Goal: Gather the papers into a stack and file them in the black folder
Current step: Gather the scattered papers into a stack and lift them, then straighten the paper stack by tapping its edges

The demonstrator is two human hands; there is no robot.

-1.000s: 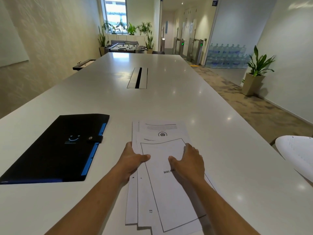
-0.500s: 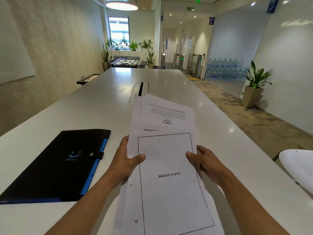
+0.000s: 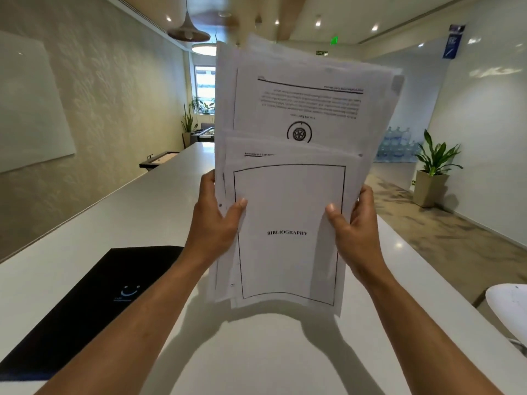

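Several white printed papers (image 3: 288, 195) stand upright in front of me, off the table, loosely fanned with uneven edges. The front sheet reads BIBLIOGRAPHY inside a black border. My left hand (image 3: 212, 223) grips the bundle's left edge, thumb on the front sheet. My right hand (image 3: 356, 226) grips the right edge the same way. The black folder (image 3: 94, 303) lies shut on the table at the lower left, with a blue spine edge and a small smile logo; my left forearm crosses its right side.
The long white table (image 3: 271, 352) runs ahead toward a window and plants. A white chair (image 3: 507, 309) sits at the right edge. A potted plant (image 3: 433, 169) stands on the floor to the right.
The papers went from lying flat under my hands to being lifted off the table and held upright in both hands. The camera tilted upward.
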